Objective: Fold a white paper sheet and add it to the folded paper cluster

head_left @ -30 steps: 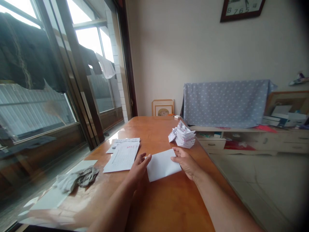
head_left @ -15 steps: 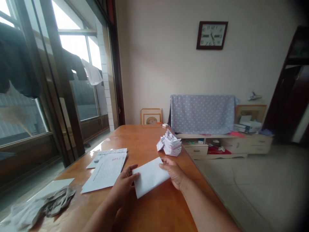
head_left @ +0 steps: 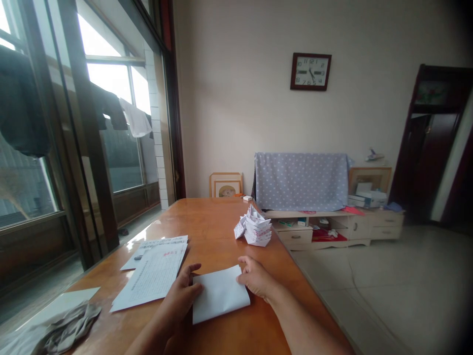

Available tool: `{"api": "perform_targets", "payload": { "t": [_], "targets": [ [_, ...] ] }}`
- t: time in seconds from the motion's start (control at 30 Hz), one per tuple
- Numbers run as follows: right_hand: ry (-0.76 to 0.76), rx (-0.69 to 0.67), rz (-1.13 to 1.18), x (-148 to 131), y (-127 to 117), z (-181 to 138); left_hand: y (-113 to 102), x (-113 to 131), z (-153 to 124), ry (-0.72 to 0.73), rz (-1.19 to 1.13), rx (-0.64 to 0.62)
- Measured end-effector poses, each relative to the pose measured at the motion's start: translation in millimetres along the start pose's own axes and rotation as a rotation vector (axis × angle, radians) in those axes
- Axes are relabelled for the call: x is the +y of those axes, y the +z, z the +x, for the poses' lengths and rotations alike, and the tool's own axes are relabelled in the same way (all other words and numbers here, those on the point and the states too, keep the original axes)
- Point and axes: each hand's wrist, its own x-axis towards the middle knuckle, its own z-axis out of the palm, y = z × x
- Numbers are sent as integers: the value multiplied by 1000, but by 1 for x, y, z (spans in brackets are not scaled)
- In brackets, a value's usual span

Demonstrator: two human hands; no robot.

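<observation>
A folded sheet of white paper [head_left: 220,296] lies low over the table, with its rounded fold toward the right. My left hand [head_left: 185,291] grips its left edge, thumb on top and fingers at the side. At the upper right corner, my right hand [head_left: 256,278] pinches the paper with the thumb, and its forefinger reaches past the edge. Just beyond stands a stack of folded paper pieces [head_left: 257,230], with a smaller folded piece [head_left: 240,228] leaning against its left side. Printed sheets [head_left: 153,278] lie overlapping to the left of my left hand.
The wooden table [head_left: 207,222] runs away toward the wall. A crumpled grey cloth [head_left: 70,328] lies on a pale sheet [head_left: 62,301] at the near left. A small white box [head_left: 247,198] sits at the far end. Right of the table is a low cabinet [head_left: 384,231].
The folded paper has come down and turned from a tilt to nearly level, both hands moving with it. The view has shifted a little, so the background sits lower and further left.
</observation>
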Motion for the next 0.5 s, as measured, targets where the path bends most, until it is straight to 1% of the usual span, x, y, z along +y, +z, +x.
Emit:
{"api": "perform_targets", "payload": {
  "t": [0.13, 0.2, 0.37, 0.5],
  "targets": [
    [-7, 5, -96, 1, -2, -2, 1, 2, -3, 2, 6, -35],
    [-8, -2, -136, 2, -3, -2, 1, 3, -5, 10, 11, -28],
    [-17, -33, -208, 7, -5, 0, 0, -2, -6, 53, 145, -15],
    [-25, -48, -244, 10, -6, 0, -3, -6, -6, 73, 211, -42]
  ]
}}
